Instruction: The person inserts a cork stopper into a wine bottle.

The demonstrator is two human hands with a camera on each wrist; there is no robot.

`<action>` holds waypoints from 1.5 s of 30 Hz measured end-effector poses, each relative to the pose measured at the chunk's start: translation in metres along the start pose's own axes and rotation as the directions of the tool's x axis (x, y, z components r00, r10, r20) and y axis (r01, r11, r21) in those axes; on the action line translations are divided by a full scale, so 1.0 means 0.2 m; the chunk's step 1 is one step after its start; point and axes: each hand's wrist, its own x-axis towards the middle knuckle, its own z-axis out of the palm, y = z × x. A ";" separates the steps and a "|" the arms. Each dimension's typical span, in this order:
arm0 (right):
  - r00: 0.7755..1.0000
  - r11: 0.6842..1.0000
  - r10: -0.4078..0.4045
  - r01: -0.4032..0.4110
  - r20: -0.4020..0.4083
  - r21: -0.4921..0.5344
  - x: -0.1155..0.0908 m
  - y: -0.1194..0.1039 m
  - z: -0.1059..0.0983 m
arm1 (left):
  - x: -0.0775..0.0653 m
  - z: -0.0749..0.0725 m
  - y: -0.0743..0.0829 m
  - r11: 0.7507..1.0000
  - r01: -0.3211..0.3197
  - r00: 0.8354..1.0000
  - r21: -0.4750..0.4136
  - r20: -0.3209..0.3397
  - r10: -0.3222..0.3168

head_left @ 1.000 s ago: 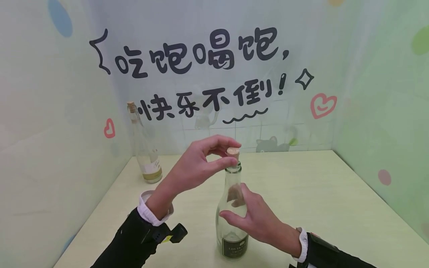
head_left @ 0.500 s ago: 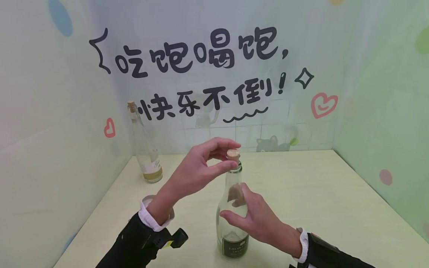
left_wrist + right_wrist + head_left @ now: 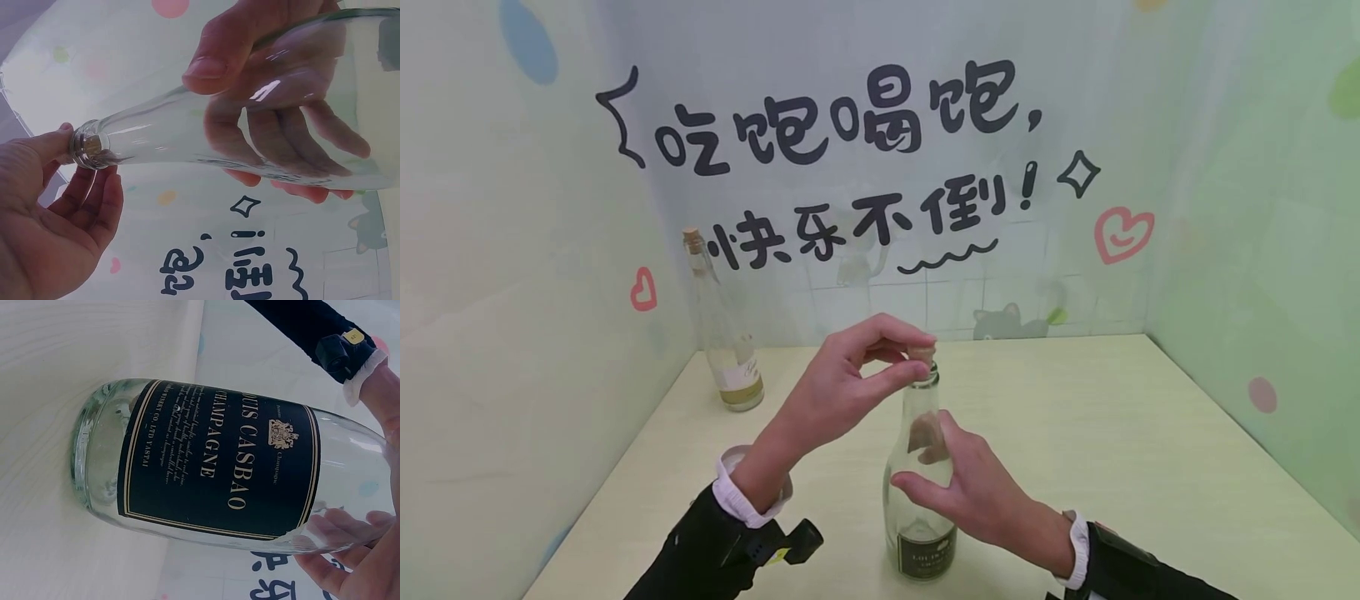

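Observation:
A clear glass champagne bottle (image 3: 919, 500) with a black label (image 3: 219, 462) stands upright on the table in the head view. My right hand (image 3: 977, 483) grips its body from the right, fingers curled behind the glass. At the top, a cork (image 3: 921, 354) sits in the mouth, and my left hand (image 3: 850, 375) pinches it between thumb and fingers. In the left wrist view the lower end of the cork (image 3: 94, 145) shows through the glass inside the neck, with the left fingers (image 3: 109, 206) at the rim.
A second clear bottle (image 3: 722, 333), corked and with a white and gold label, stands at the table's back left corner. The pale table (image 3: 1075, 433) meets printed fabric walls (image 3: 1247, 275) at the back and sides.
The cork sits lower in the bottle mouth than a second ago. My left hand has come down slightly, its fingers now over the cork's top. The right hand and bottle have stayed put.

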 end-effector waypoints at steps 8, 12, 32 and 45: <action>1.000 1.000 0.003 -0.003 0.006 0.012 0.00 -0.01 0.00 | -0.01 0.01 0.00 1.000 -0.026 1.000 0.012 -0.017 0.026; 1.000 1.000 0.003 -0.003 0.013 0.011 0.01 -0.01 0.01 | -0.01 0.01 -0.01 0.998 -0.049 0.998 0.031 -0.034 0.050; 0.999 0.999 -0.041 0.041 0.031 -0.013 0.03 0.00 0.02 | -0.02 0.00 -0.01 0.997 -0.059 0.997 0.044 -0.046 0.061; 1.000 1.000 -0.023 0.023 -0.020 -0.004 0.01 -0.01 0.03 | -0.01 0.02 0.00 0.996 -0.076 0.995 0.041 -0.066 0.079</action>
